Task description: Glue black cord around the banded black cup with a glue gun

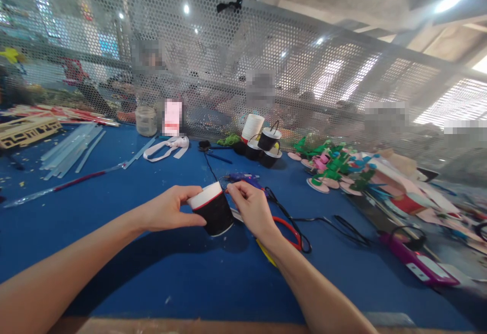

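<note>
Small black paper cup with white-and-red rim (211, 209) at centre, tilted, above blue table (114, 253). Left hand (169, 209) clamps it from 9 o'clock; right hand (253, 209) pinches rim from 3. Risk: squeeze crushes cup; red-handled scissors (291, 232) close to right wrist.

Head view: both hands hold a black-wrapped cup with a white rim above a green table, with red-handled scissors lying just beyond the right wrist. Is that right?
Not quite: the table is blue, not green, as the head view shows. The rest holds: the left hand and right hand hold the black-wrapped cup with its white rim, and the red-handled scissors lie just beyond the right wrist.
</note>
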Demonstrator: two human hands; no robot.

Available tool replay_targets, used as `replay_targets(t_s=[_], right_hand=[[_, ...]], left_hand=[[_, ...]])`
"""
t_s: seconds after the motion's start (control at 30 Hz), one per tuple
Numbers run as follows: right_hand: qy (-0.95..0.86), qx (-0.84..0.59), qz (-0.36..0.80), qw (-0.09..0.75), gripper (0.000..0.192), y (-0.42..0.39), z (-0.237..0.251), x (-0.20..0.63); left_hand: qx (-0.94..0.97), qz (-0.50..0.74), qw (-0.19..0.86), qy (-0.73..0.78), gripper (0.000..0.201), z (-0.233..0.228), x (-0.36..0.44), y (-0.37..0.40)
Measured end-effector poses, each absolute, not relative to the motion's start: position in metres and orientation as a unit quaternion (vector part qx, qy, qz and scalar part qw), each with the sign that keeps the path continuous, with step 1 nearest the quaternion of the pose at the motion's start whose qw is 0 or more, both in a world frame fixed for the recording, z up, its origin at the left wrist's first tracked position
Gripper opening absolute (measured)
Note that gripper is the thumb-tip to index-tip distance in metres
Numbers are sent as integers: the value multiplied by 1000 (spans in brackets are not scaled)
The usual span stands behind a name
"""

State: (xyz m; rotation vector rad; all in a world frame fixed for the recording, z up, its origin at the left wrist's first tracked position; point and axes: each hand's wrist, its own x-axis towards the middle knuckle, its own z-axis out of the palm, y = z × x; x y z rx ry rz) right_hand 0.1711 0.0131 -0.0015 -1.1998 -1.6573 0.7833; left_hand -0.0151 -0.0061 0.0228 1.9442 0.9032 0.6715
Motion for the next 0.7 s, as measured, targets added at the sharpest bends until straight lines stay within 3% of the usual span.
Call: replay_targets(t_s=[0.4, 0.6, 0.7], right_hand=[[-683, -463, 373, 424, 28, 15, -8, 166], [-621, -346, 598, 370, 42, 11, -6, 167], [-616, -313, 638, 340, 43, 9, -7, 166]], left_hand=[[770, 277, 443, 365, 16, 21, -14, -6], [761, 283, 451, 371, 28, 14, -22, 3], [748, 296, 467, 368, 24, 14, -23, 4]])
